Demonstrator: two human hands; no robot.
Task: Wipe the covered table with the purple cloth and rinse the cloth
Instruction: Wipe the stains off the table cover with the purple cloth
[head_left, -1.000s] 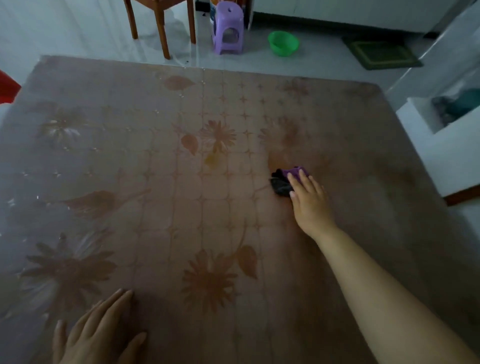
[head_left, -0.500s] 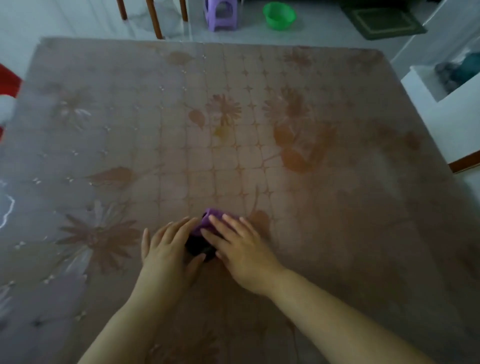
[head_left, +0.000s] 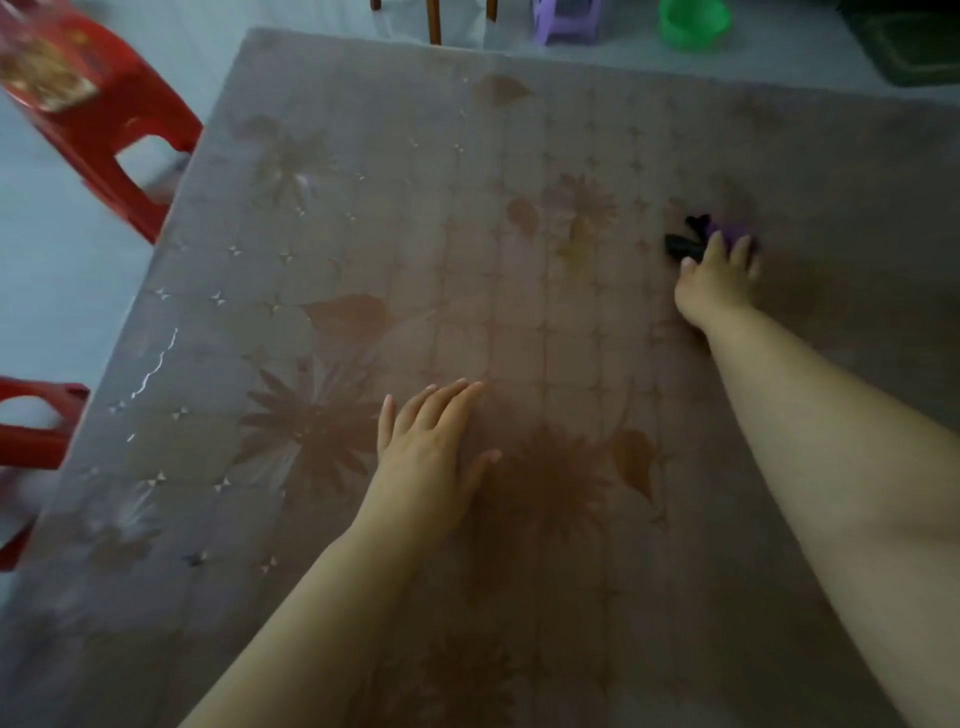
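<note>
The table (head_left: 363, 218) is covered with a brownish plastic sheet printed with flowers and leaves. A small purple and black cloth (head_left: 691, 240) lies bunched on it at the far right of centre. My right hand (head_left: 716, 280) reaches out with straight fingers pressing on top of the cloth. My left hand (head_left: 428, 447) rests flat on the cover nearer to me, fingers spread, holding nothing.
Red plastic stools (head_left: 109, 130) stand off the table's left edge, one bearing a packet (head_left: 41, 67). On the floor beyond the far edge are a purple stool (head_left: 566, 18), a green basin (head_left: 693, 23), wooden chair legs (head_left: 434, 21) and a dark mat (head_left: 914, 49).
Half a second ago both hands met at the cloth near me. Now my right hand has pushed the cloth far out to the right, and my left hand lies flat on the cover.
</note>
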